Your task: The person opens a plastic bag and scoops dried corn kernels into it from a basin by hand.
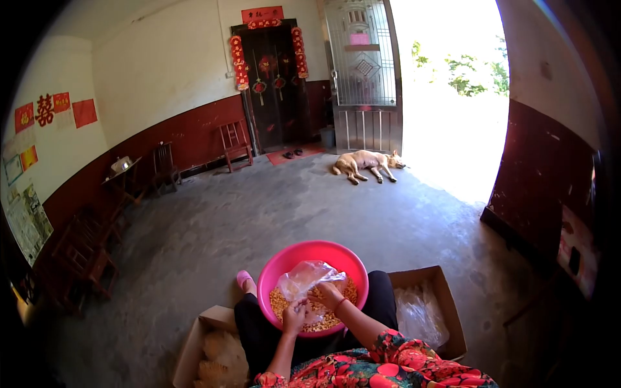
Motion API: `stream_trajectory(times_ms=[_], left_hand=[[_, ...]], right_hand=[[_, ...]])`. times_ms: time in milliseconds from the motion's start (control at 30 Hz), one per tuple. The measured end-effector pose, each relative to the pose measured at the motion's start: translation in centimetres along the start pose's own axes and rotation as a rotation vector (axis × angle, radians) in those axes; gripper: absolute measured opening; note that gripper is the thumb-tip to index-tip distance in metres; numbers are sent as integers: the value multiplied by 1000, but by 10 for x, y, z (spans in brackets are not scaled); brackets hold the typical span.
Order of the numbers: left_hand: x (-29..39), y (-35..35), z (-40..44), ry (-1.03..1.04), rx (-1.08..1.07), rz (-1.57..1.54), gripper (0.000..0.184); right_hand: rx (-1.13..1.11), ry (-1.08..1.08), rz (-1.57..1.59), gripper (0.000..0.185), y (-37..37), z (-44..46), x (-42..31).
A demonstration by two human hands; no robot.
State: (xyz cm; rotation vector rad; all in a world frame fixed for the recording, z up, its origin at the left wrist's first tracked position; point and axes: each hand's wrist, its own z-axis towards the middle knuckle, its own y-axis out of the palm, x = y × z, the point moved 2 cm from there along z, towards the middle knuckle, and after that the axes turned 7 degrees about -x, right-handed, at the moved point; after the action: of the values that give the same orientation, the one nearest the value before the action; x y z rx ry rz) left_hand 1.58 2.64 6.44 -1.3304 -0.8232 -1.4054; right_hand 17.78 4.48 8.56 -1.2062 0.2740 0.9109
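Observation:
A pink basin [354, 266] rests between my legs, with small yellow-orange pieces [278, 302], too small to name surely, spread inside. Over them lies a crumpled clear plastic bag [304, 275]. My left hand [294, 318] is closed on the bag's near edge, at the basin's left front. To its right, my right hand [328, 295] reaches over the rim with its fingers curled at the bag, partly hidden by the film. A red band circles the right wrist.
Beside my right leg stands a cardboard box [447, 304] with clear plastic bags [420, 315]; another box [187, 349] with filled bags is at my left. A dog [369, 165] lies near the open door [363, 64]. Wooden chairs [234, 143] line the wall.

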Motion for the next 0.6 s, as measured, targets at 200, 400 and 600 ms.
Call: stream_trajectory(times_ms=[200,400,600], left_hand=[[-1,-1,1,-19,25,-170,35],[-23,-4,7,60,108,-75,39],[-2,-3,7,161,250,181,54]], right_hand=[[-168,238,538,29,32,47,25],[-332,585,944,23,-15,7,-17],[-411,298,-269,23,-5,-30,31]])
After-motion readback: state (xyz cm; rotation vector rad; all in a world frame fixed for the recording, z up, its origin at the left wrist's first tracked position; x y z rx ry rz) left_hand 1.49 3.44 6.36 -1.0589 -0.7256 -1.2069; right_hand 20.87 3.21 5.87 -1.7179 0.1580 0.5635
